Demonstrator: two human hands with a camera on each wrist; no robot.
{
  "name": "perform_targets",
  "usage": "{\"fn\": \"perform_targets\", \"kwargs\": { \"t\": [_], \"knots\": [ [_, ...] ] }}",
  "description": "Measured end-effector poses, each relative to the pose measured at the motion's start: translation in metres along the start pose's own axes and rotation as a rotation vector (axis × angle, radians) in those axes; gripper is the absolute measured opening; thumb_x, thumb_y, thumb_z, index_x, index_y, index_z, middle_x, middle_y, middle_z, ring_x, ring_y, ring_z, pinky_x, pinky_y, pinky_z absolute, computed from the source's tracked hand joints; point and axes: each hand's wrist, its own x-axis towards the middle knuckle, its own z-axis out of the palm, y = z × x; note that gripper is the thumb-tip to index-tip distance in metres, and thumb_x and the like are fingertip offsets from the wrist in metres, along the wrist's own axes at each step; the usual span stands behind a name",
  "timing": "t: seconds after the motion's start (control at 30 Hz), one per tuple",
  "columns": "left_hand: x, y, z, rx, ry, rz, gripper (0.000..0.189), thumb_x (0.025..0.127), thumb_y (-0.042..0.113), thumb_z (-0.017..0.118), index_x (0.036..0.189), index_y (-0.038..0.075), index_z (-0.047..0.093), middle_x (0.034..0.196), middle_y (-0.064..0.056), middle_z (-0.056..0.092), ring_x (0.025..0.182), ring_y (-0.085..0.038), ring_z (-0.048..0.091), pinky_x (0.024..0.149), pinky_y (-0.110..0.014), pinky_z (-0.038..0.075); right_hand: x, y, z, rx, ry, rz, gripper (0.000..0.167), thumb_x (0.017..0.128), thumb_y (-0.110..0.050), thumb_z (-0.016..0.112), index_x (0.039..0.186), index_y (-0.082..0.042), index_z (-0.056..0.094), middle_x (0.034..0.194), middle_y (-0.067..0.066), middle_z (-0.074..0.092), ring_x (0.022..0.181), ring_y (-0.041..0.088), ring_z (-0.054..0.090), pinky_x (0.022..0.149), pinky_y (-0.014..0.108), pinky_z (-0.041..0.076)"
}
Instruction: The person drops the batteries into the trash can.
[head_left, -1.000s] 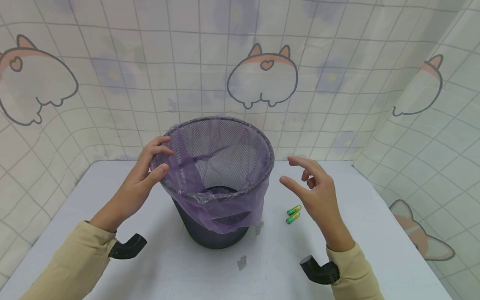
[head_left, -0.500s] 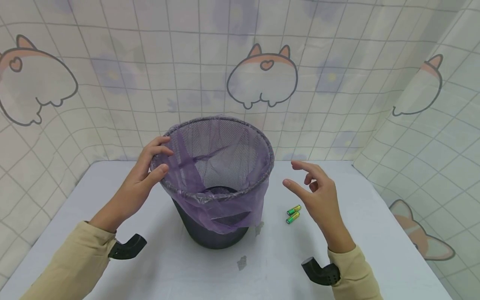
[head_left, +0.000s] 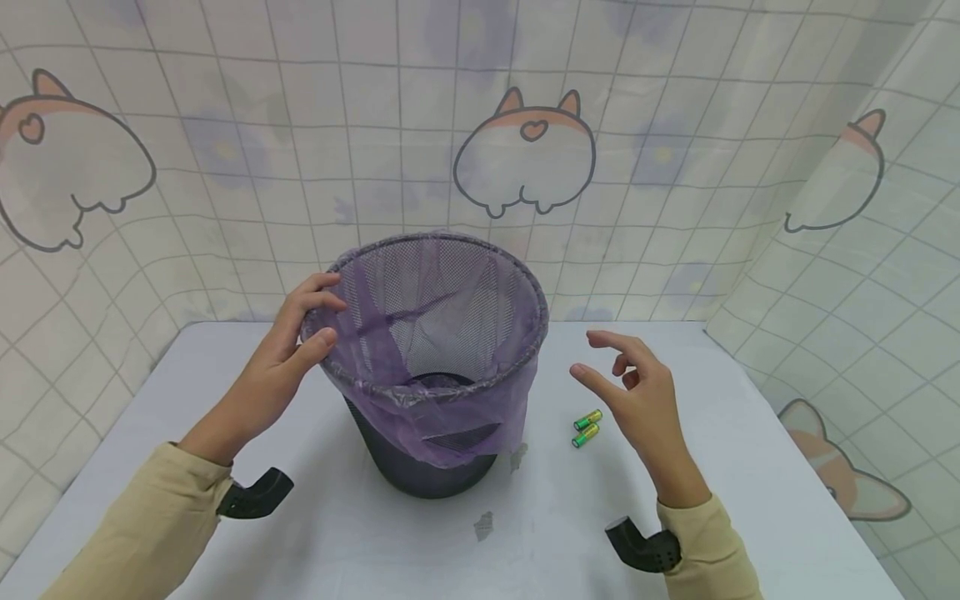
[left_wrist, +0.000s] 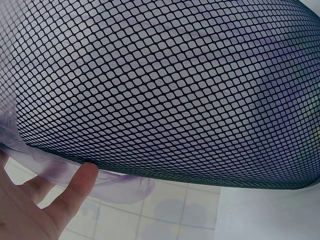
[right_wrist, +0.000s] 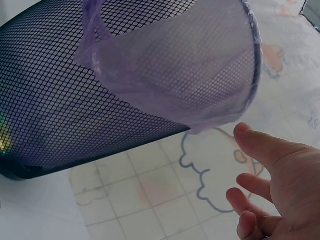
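A black mesh wastebasket (head_left: pixel 427 479) stands upright on the white table, lined with a thin purple trash bag (head_left: pixel 480 425) folded over its rim. My left hand (head_left: pixel 288 337) lies at the left side of the rim, its fingers loosely bent and their tips at the bag-covered edge. Mesh (left_wrist: pixel 160 95) fills most of the left wrist view. To the right of the basket, my right hand (head_left: pixel 637 387) hovers over the table with thumb and fingers spread apart, holding nothing. In the right wrist view, a gap separates the thumb from the basket's rim (right_wrist: pixel 257 70).
Two green-and-yellow batteries (head_left: pixel 587 428) lie side by side on the table (head_left: pixel 300 550), between the basket and my right hand. Grey torn patches (head_left: pixel 484 525) mark the tabletop. A checked curtain (head_left: pixel 660 100) with cartoon dogs surrounds the back and sides.
My right hand has drifted slightly to the right and down, away from the basket. The left hand, the basket and the batteries stay where they were.
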Motion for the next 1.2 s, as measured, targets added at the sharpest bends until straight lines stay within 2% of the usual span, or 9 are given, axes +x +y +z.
{"fn": "perform_targets", "kwargs": {
  "t": [0.13,0.4,0.77,1.2],
  "knots": [
    [0.0,0.0,0.0,-0.001,0.0,-0.001,0.031,0.099,0.01,0.043,0.13,0.005,0.04,0.158,0.002,0.02,0.15,-0.023,0.009,0.102,-0.077,0.023,-0.001,0.006,0.0,-0.007,0.001,0.018,0.041,0.082,-0.021,0.077,0.121,-0.019,0.066,0.117,0.001,0.066,0.083,0.016,0.041,0.067,0.021,0.032],
    [0.001,0.0,0.0,-0.002,-0.002,0.0,0.031,0.099,0.011,0.043,0.129,0.005,0.04,0.158,0.002,0.019,0.15,-0.022,0.008,0.102,-0.077,0.023,-0.003,0.014,0.0,-0.032,0.005,0.05,0.043,0.081,-0.021,0.078,0.122,-0.014,0.065,0.116,0.003,0.066,0.08,0.009,0.039,0.069,0.023,0.033],
    [0.0,-0.001,0.0,0.014,-0.001,-0.006,0.031,0.099,0.011,0.043,0.13,0.007,0.04,0.158,0.002,0.019,0.15,-0.023,0.008,0.1,-0.078,0.025,-0.006,0.029,0.001,-0.06,0.002,0.089,0.045,0.081,-0.025,0.078,0.123,-0.015,0.064,0.117,0.003,0.066,0.079,0.009,0.039,0.068,0.022,0.033],
    [0.0,-0.001,0.001,0.019,0.001,-0.008,0.031,0.099,0.011,0.043,0.13,0.009,0.041,0.158,0.003,0.019,0.15,-0.023,0.009,0.1,-0.078,0.025,-0.01,0.042,0.002,-0.076,-0.011,0.176,0.046,0.082,-0.029,0.077,0.124,-0.015,0.063,0.121,0.003,0.066,0.084,0.02,0.042,0.07,0.022,0.035]
  ]
}}
